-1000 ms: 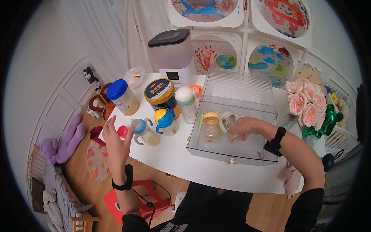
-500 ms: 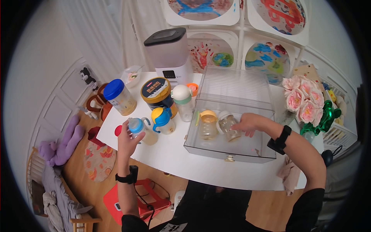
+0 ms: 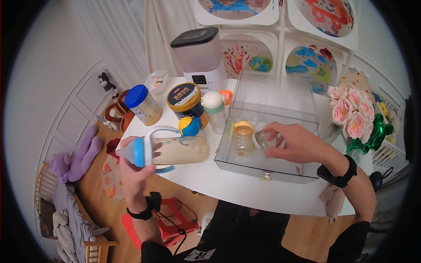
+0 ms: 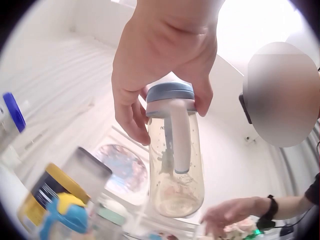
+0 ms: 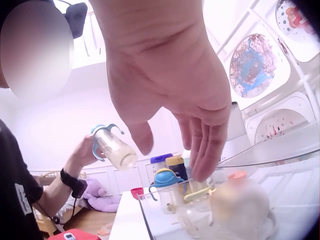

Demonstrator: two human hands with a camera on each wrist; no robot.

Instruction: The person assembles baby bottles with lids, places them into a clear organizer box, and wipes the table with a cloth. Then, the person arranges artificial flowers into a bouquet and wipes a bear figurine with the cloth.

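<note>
My left hand [image 3: 133,175] grips a baby bottle [image 3: 182,150] around its light-blue collar. The bottle has two handles and a clear body, and lies tipped on its side above the table in the head view. Over a clear lidded box [image 3: 280,175], my right hand [image 3: 296,142] hovers with fingers extended and thumb apart. Inside the box stand a yellow-topped bottle [image 3: 244,139] and a white-topped bottle [image 3: 262,136], partly behind the right fingers. In the right wrist view, nothing sits between that hand's thumb and fingers [image 5: 205,160].
Beyond the held bottle are a blue-and-yellow sippy cup [image 3: 190,126], a dark tub [image 3: 184,100], a mint-collared bottle [image 3: 214,115] and a blue-lidded jar [image 3: 144,107]. A tall appliance [image 3: 199,61] stands behind. Pink roses [image 3: 351,111] are right of the box; a cloth [image 3: 332,199] hangs over the table edge.
My left hand took hold of the blue-collared bottle, lifted it off the table and tipped it sideways. My right hand drew away from the white-topped bottle, which it was touching earlier.
</note>
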